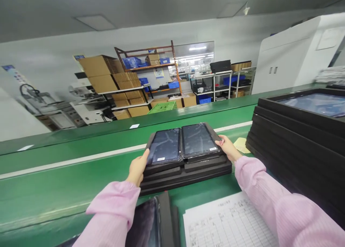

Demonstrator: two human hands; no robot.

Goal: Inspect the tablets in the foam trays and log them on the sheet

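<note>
A small stack of black foam trays [185, 169] sits on the green conveyor belt [67, 175]. Its top tray carries two dark tablets side by side, the left tablet [164, 145] and the right tablet [198, 140]. My left hand [138, 168] grips the stack's left edge, thumb on top. My right hand [227, 147] grips the right edge, fingers curled round it. Both arms wear pink sleeves.
A tall stack of black trays [293, 132] with a screen on top stands at the right. A printed form [229, 222] lies near me, beside another tray with a tablet [151, 222]. A yellow note [241, 144] lies on the belt. Shelves with cardboard boxes [126, 85] stand beyond.
</note>
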